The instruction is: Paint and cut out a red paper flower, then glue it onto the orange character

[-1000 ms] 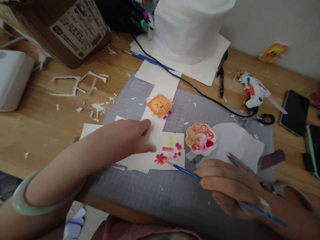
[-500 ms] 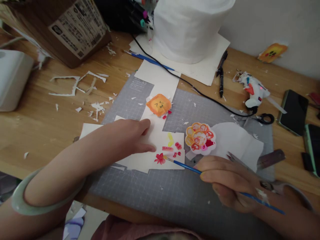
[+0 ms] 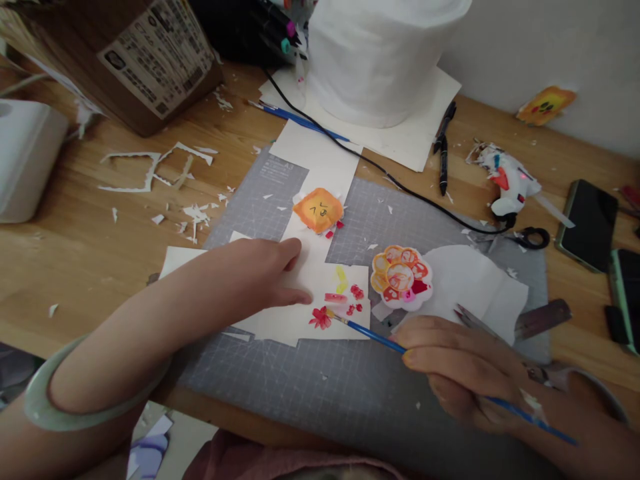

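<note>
My right hand (image 3: 460,373) is closed around a blue paintbrush (image 3: 373,335), whose tip touches a red painted flower (image 3: 321,317). That flower is on white paper (image 3: 280,325), along with smaller red marks and a yellow stroke (image 3: 341,280). My left hand (image 3: 273,273) lies flat on the same paper, thumb and fingers apart, left of the painted marks. Above it rests an orange diamond-shaped cutout (image 3: 319,210) with a drawn face. A flower-shaped cutout (image 3: 401,277) in orange and red sits right of the paper.
A grey cutting mat (image 3: 280,373) lies beneath. Scissors (image 3: 540,373) are partly under my right hand. A glue gun (image 3: 510,180), a phone (image 3: 587,223) and a black cable (image 3: 400,190) are to the right. Behind stand a white cylinder (image 3: 380,60) and a brown box (image 3: 115,60); paper scraps litter the left.
My right hand has shifted very slightly right and down with the paintbrush, its tip still at the red flower. The left hand has stayed in place.
</note>
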`<state>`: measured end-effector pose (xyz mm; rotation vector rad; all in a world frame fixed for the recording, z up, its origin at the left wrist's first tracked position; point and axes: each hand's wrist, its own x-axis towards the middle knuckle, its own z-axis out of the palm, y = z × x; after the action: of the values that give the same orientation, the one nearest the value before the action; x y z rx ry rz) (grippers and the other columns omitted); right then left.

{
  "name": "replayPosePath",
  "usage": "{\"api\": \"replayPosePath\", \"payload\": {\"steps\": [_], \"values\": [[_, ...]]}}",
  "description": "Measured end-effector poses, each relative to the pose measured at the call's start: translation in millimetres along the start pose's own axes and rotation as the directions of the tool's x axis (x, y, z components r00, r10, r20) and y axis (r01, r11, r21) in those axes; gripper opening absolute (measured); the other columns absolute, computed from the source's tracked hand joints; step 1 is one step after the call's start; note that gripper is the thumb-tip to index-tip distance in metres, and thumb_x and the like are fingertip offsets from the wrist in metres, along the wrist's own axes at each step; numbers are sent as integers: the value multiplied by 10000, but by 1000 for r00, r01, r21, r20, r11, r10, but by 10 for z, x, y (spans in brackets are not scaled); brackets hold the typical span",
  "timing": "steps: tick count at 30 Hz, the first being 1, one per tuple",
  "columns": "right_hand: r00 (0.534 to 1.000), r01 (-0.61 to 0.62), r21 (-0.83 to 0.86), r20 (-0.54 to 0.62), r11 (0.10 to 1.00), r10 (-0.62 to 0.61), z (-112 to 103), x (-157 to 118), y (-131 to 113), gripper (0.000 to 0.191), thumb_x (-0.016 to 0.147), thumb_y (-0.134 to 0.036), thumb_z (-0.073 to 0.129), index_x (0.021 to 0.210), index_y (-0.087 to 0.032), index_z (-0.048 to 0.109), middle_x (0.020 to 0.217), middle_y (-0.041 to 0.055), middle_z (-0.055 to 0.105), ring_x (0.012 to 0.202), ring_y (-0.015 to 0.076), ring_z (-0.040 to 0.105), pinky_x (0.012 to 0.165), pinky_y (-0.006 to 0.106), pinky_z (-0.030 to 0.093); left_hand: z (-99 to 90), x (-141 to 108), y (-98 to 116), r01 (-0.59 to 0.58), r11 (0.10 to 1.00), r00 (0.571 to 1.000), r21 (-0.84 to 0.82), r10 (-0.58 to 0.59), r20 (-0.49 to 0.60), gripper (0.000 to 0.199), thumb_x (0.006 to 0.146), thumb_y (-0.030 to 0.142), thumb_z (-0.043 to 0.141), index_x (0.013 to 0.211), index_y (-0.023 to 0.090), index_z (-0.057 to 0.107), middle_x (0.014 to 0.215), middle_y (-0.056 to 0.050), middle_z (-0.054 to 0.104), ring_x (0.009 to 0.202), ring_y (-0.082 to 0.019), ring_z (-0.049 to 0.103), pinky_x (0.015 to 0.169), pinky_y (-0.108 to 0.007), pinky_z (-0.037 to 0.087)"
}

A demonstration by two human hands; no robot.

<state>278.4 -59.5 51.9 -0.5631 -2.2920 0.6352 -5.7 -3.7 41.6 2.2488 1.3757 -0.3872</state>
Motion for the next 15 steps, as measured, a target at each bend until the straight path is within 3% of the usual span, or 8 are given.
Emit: {"api": "replayPosePath", "payload": {"steps": [5, 9, 15], "values": [[988, 90, -12, -127, 996, -90, 151, -98, 46, 220, 1000, -139, 408, 1059, -89, 614, 805, 81, 718, 897, 142, 706, 856, 233, 593, -20, 0, 15, -14, 1000, 1000, 0, 14, 0, 434, 824, 647, 526, 927, 225, 538, 680, -51, 637, 590, -264, 599, 556, -333, 312], [988, 80, -44, -125, 996, -85, 174, -122, 61, 231, 992, -122, 401, 1056, -109, 623, 801, 62, 718, 891, 131, 703, 827, 225, 605, -37, -5, 34, -2, 1000, 1000, 22, 2, 4, 409, 838, 626, 527, 921, 226, 529, 691, -58, 649, 606, -270, 616, 547, -335, 311], [982, 127, -178, -116, 976, -149, 150, -80, 32, 258, 1015, -169, 409, 899, -123, 635, 834, 41, 694, 904, 97, 678, 965, 162, 528, -30, -1, 42, -9, 999, 1000, 46, 8, 4, 418, 846, 627, 520, 943, 221, 535, 734, -68, 669, 648, -277, 639, 567, -336, 334]]}}
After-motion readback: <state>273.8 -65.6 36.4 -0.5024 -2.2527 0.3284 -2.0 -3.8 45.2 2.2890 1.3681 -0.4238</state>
